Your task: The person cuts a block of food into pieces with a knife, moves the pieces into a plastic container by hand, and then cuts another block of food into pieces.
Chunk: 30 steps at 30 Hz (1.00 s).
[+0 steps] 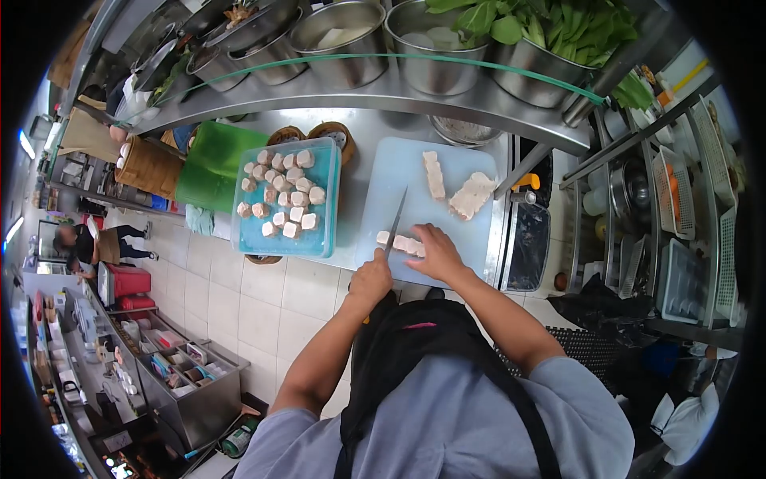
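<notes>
My left hand (372,276) is closed round the handle of a knife (397,215), whose blade points away over the pale blue cutting board (391,164). Under the blade lies a pale, pinkish-white food strip (408,244), with a small piece at its left end. The curled fingers of my right hand (439,253) hold the strip's right end against the board. Farther up the board lie a longer pale strip (433,176) and a thick pale slab (472,195). To the left, a clear plastic container (329,227) holds several pale cubes (297,198).
A green board (211,164) lies left of the container, near bamboo steamers (335,136). Above the counter, a metal shelf (359,97) bears steel pots (339,44) and leafy greens (550,32). A rack (662,191) stands right. Another person (100,243) is far left.
</notes>
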Available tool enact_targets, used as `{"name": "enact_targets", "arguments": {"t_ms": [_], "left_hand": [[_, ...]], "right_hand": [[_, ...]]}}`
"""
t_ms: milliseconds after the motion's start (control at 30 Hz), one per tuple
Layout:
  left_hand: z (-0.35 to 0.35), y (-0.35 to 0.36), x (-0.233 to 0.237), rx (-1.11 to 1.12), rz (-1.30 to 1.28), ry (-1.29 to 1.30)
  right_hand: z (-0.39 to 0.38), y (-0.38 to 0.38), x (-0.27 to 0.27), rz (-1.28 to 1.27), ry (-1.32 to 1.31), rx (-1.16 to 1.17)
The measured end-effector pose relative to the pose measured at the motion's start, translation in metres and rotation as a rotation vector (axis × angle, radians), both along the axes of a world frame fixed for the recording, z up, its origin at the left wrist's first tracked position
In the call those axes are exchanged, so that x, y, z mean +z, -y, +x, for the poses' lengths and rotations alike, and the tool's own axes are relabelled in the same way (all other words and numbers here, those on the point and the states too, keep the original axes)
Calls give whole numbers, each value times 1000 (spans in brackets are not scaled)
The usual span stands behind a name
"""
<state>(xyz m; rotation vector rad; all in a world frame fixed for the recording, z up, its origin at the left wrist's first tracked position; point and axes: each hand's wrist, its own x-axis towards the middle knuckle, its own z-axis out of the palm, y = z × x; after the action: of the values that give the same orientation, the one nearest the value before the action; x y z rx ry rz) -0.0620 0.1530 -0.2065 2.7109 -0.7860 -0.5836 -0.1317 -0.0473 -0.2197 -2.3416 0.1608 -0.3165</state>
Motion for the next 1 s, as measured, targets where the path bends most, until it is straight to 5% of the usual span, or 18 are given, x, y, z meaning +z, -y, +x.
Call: {"name": "enact_targets", "arguments": {"t_ms": [133, 333, 733, 1000], "left_hand": [[-8, 6, 48, -49, 30, 20], [-19, 13, 58, -90, 138, -8], [-17, 23, 61, -118, 205, -39], [-24, 26, 22, -49, 142, -83]], "right_hand": [[-11, 9, -13, 46, -13, 51], [-2, 11, -8, 34, -74, 103], [3, 10, -10, 37, -99, 120], [3, 11, -12, 66, -112, 114]]}}
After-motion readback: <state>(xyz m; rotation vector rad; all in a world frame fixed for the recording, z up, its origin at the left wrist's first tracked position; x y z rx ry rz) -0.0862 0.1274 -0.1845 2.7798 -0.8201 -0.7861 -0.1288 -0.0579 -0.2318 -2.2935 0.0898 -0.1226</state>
